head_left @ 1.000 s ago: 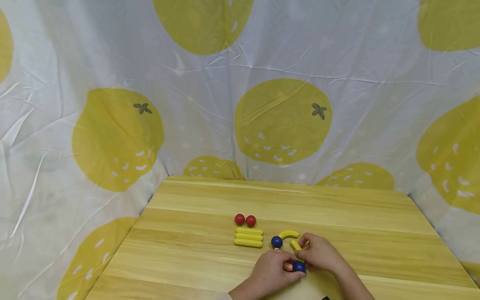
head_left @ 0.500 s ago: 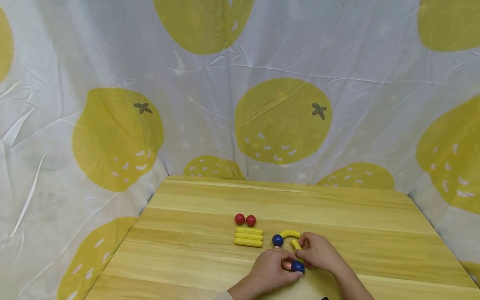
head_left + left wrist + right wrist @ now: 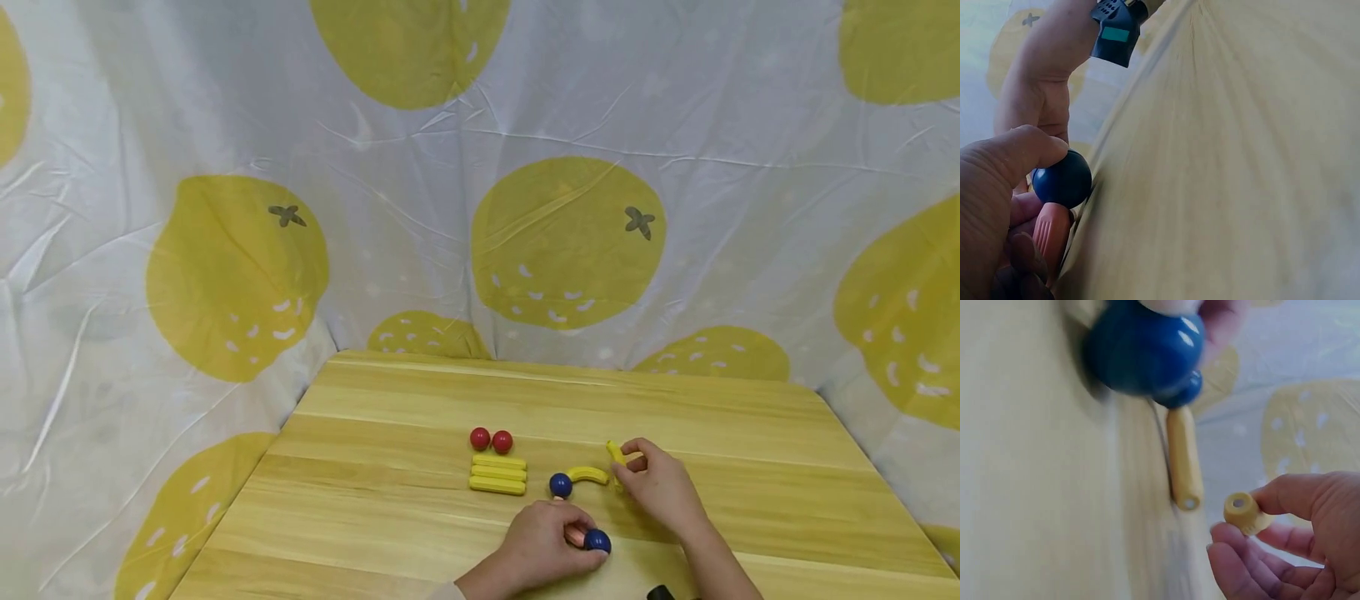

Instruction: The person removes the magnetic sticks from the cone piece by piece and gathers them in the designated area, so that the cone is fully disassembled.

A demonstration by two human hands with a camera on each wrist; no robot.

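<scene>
My left hand (image 3: 543, 546) grips a blue ball (image 3: 597, 543), thumb against it, with a ridged orange rod (image 3: 1052, 237) meeting it under the fingers. Just beyond that hand is a second blue ball (image 3: 560, 485). A curved yellow rod (image 3: 588, 475) extends from it to the right; its far end shows a silvery dot in the right wrist view. My right hand (image 3: 663, 492) pinches another curved yellow rod (image 3: 615, 452) between thumb and fingers, apart from the other pieces. The held rod's end (image 3: 1239, 503) also bears a silvery dot.
Two red balls (image 3: 491, 440) sit side by side farther back. In front of them three straight yellow rods (image 3: 498, 473) lie in a row on the wooden table (image 3: 360, 500). A lemon-print curtain (image 3: 420, 233) hangs behind. A black wrist device (image 3: 1116, 34) shows by the right arm.
My right hand has drawn the curved yellow rod away from the near blue ball, back and to the right. The left hand stays nearly in place; the far blue ball has shifted slightly right.
</scene>
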